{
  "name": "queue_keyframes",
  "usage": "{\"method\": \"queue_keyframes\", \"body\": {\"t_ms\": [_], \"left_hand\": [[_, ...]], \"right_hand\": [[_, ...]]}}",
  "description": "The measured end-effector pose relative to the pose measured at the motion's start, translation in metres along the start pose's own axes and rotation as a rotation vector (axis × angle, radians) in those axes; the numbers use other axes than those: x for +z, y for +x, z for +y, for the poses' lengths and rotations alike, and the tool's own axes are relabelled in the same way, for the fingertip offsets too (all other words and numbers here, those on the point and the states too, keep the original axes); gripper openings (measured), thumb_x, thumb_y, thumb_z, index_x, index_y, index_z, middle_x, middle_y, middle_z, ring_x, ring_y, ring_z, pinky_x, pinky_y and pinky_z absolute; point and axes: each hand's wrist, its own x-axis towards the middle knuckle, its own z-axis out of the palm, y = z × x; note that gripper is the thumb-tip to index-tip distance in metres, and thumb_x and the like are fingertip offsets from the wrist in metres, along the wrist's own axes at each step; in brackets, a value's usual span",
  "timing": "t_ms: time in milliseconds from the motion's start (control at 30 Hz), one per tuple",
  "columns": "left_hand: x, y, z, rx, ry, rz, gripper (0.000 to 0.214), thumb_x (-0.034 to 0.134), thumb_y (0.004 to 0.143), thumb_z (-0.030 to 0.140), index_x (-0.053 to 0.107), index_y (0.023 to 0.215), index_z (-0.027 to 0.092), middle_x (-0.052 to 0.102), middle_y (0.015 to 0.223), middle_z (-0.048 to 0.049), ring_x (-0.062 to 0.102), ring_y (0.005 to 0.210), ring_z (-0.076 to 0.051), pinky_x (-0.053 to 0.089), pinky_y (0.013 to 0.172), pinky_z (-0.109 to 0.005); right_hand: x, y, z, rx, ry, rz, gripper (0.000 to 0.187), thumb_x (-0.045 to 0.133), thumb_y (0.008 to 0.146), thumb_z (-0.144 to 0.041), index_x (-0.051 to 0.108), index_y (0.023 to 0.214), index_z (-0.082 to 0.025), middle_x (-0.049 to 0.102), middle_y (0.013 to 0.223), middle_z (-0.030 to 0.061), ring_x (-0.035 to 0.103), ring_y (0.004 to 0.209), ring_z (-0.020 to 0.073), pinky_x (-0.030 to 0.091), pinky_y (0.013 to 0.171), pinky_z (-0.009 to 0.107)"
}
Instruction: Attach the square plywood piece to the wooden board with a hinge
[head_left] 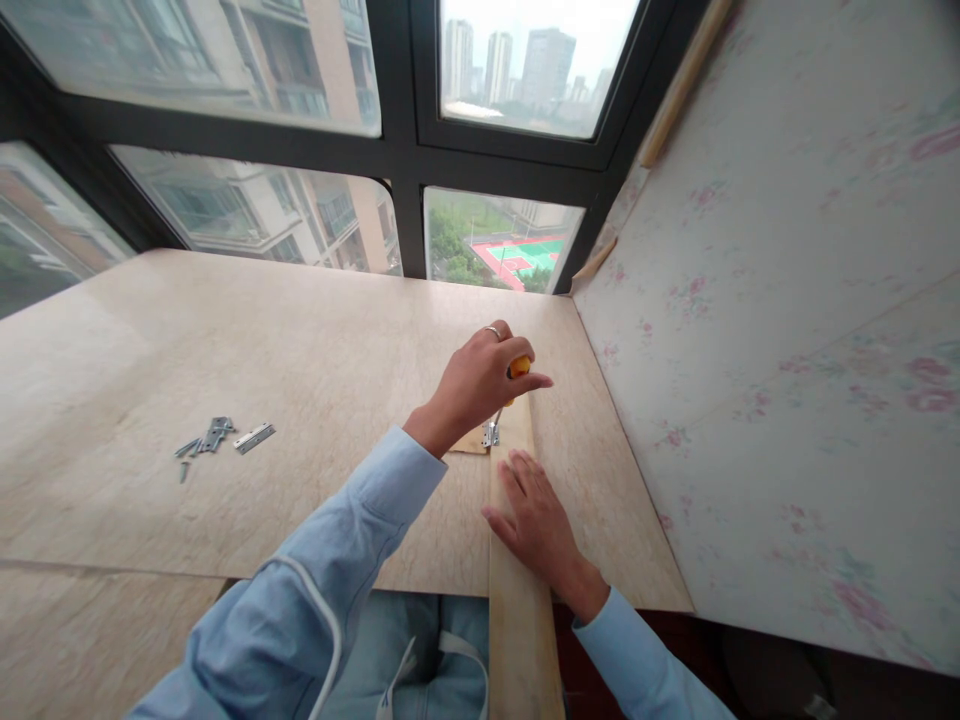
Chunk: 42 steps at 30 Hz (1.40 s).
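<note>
My left hand (pixel 472 385) is closed round the orange handle of a screwdriver (pixel 519 367), whose shaft points down onto a small silver hinge (pixel 490 434). The hinge sits at the left edge of a long pale wooden strip (pixel 517 620) that runs from the table's front edge toward the window. A small piece of wood (pixel 471 443) lies just left of the hinge, partly hidden under my wrist. My right hand (pixel 536 520) lies flat and open on the strip, fingers stretched, a little nearer to me than the hinge.
Spare hinges (pixel 217 435) and a few loose screws lie on the left part of the marble-patterned table (pixel 262 340). A flowered wall panel (pixel 787 300) closes off the right side. Dark-framed windows (pixel 405 150) stand behind the table.
</note>
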Motion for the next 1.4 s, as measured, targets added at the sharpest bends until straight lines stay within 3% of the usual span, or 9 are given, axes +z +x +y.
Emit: {"method": "queue_keyframes", "body": {"t_ms": [200, 333, 500, 733, 867, 1033, 1200, 1333, 1400], "left_hand": [[0.007, 0.002, 0.006, -0.145, 0.166, -0.048, 0.037, 0.054, 0.097, 0.054, 0.060, 0.095, 0.017, 0.064, 0.087, -0.0065, 0.057, 0.068, -0.018, 0.036, 0.059, -0.028], [0.009, 0.001, 0.008, -0.127, 0.182, -0.094, 0.039, 0.040, 0.103, 0.052, 0.062, 0.107, 0.020, 0.068, 0.081, -0.0061, 0.062, 0.071, -0.021, 0.036, 0.059, -0.028], [0.001, -0.001, 0.011, -0.131, 0.084, -0.125, 0.041, 0.039, 0.102, 0.053, 0.064, 0.105, 0.021, 0.069, 0.082, -0.0063, 0.064, 0.074, -0.022, 0.041, 0.063, -0.030], [-0.011, -0.007, 0.012, -0.105, -0.078, -0.221, 0.042, 0.032, 0.093, 0.025, 0.054, 0.128, 0.014, 0.068, 0.091, -0.0095, 0.063, 0.086, -0.025, 0.048, 0.077, -0.038], [-0.011, -0.010, 0.007, -0.083, -0.185, -0.258, 0.044, 0.029, 0.101, 0.029, 0.046, 0.138, 0.013, 0.068, 0.095, -0.0104, 0.063, 0.087, -0.024, 0.048, 0.080, -0.038], [-0.005, -0.010, 0.002, -0.072, -0.220, -0.205, 0.032, 0.047, 0.100, 0.036, 0.054, 0.126, 0.019, 0.069, 0.097, -0.0068, 0.064, 0.083, -0.020, 0.048, 0.075, -0.033], [-0.001, -0.011, 0.001, -0.096, -0.158, -0.130, 0.027, 0.057, 0.096, 0.044, 0.058, 0.110, 0.021, 0.068, 0.094, -0.0046, 0.062, 0.079, -0.019, 0.045, 0.070, -0.031], [0.001, -0.012, -0.002, -0.143, -0.111, -0.063, 0.028, 0.061, 0.094, 0.047, 0.057, 0.093, 0.020, 0.064, 0.084, -0.0025, 0.057, 0.071, -0.017, 0.039, 0.063, -0.029], [0.002, -0.012, -0.005, -0.166, -0.129, -0.023, 0.029, 0.063, 0.092, 0.046, 0.053, 0.087, 0.019, 0.062, 0.079, -0.0010, 0.055, 0.067, -0.015, 0.036, 0.061, -0.028]], "right_hand": [[-0.002, 0.001, 0.000, -0.002, 0.001, -0.007, 0.060, 0.054, 0.094, -0.045, 0.052, 0.137, -0.002, 0.048, 0.145, 0.0263, 0.040, 0.140, 0.0390, 0.042, 0.112, 0.057], [-0.001, 0.001, 0.000, -0.004, 0.001, -0.003, 0.061, 0.055, 0.094, -0.045, 0.052, 0.137, -0.002, 0.049, 0.144, 0.0264, 0.041, 0.139, 0.0393, 0.043, 0.111, 0.057], [0.000, 0.001, 0.002, -0.005, 0.003, 0.003, 0.061, 0.054, 0.094, -0.047, 0.052, 0.137, -0.003, 0.048, 0.144, 0.0268, 0.042, 0.138, 0.0395, 0.043, 0.111, 0.057], [-0.009, 0.008, 0.003, 0.008, 0.043, -0.047, 0.057, 0.060, 0.092, -0.045, 0.056, 0.132, -0.005, 0.053, 0.140, 0.0252, 0.046, 0.135, 0.0376, 0.044, 0.110, 0.055], [-0.016, 0.014, 0.011, 0.022, 0.105, -0.078, 0.040, 0.060, 0.092, -0.032, 0.062, 0.125, -0.010, 0.057, 0.136, 0.0210, 0.050, 0.132, 0.0334, 0.045, 0.110, 0.053], [-0.025, 0.027, 0.030, 0.075, 0.303, -0.103, 0.031, 0.056, 0.094, -0.030, 0.066, 0.120, -0.016, 0.066, 0.126, 0.0143, 0.061, 0.121, 0.0270, 0.050, 0.105, 0.049], [-0.054, 0.051, 0.035, 0.145, 0.500, 0.048, 0.034, 0.055, 0.096, -0.037, 0.064, 0.123, -0.019, 0.071, 0.119, 0.0119, 0.068, 0.111, 0.0247, 0.056, 0.097, 0.045], [-0.101, 0.085, 0.028, 0.098, 0.595, 0.284, 0.030, 0.056, 0.097, -0.033, 0.062, 0.122, -0.017, 0.072, 0.110, 0.0107, 0.070, 0.096, 0.0200, 0.060, 0.082, 0.037], [-0.124, 0.103, 0.026, 0.031, 0.537, 0.332, 0.023, 0.058, 0.096, -0.029, 0.065, 0.114, -0.017, 0.072, 0.104, 0.0087, 0.069, 0.093, 0.0185, 0.059, 0.079, 0.034]]}}
